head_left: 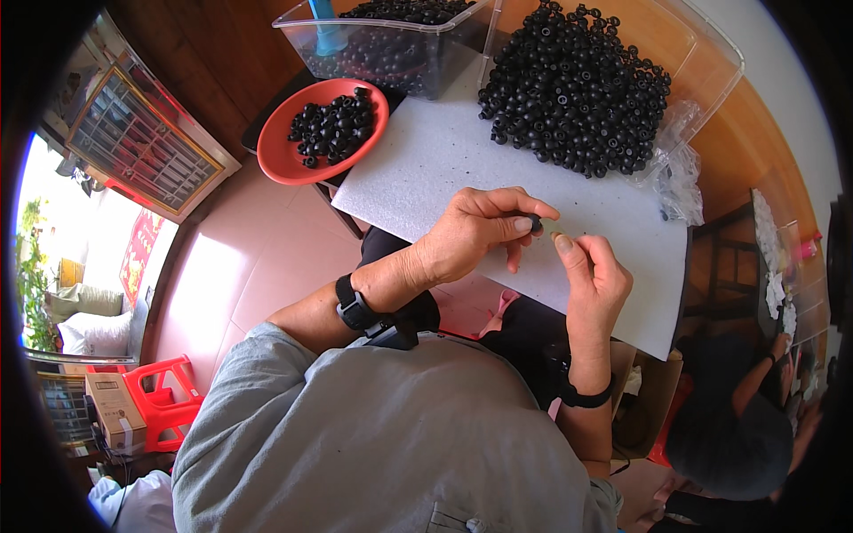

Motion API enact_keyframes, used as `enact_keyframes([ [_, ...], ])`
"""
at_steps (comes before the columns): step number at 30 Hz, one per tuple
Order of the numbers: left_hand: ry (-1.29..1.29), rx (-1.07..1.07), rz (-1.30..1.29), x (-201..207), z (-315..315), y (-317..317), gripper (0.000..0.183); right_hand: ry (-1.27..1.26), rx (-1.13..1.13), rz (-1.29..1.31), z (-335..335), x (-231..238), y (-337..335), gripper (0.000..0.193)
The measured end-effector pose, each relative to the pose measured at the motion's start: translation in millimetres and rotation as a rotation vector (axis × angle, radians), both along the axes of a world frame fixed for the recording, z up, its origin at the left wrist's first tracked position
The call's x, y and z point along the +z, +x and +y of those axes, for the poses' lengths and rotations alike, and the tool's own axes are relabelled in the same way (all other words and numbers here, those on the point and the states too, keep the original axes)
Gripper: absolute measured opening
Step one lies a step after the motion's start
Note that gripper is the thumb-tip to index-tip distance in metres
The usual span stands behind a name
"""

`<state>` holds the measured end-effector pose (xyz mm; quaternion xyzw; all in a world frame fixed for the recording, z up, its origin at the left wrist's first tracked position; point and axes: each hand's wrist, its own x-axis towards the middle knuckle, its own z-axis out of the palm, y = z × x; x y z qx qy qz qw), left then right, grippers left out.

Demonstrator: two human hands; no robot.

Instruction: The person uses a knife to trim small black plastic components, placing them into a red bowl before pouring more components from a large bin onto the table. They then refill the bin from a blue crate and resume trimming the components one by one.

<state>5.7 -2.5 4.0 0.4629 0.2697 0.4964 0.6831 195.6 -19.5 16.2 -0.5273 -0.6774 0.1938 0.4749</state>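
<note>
Between the thumb and fingers of my left hand (473, 233) is a small round black plastic piece (536, 223), held above the front of the white foam-like tabletop (426, 151). My right hand (593, 282) is pinched close beside it on the right, thumb against forefinger. Whatever lies in that pinch is too small to name. Beyond my hands, a large heap of similar black pieces (577, 98) spreads over the tabletop from a clear plastic bin (718, 67) lying on its side. To the left, a red bowl (269, 160) holds several more of these pieces.
Behind the bowl stands another clear bin (355, 31) of black pieces. A crumpled clear bag (680, 191) lies by the table's right edge. A cardboard box (657, 391) stands low at my right, near another person (733, 426). A red stool (164, 400) is far left.
</note>
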Motion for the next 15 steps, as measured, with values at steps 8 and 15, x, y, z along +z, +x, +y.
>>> enact_keyframes([
  [8,0.010,0.002,-0.006,0.9,-0.4,0.6,0.024,-0.028,0.008,0.010,0.0,-0.1,0.1,0.030],
  [15,0.013,0.024,0.034,-0.4,-1.3,0.5,0.022,0.011,0.042,-0.031,0.5,-0.8,0.0,0.027],
])
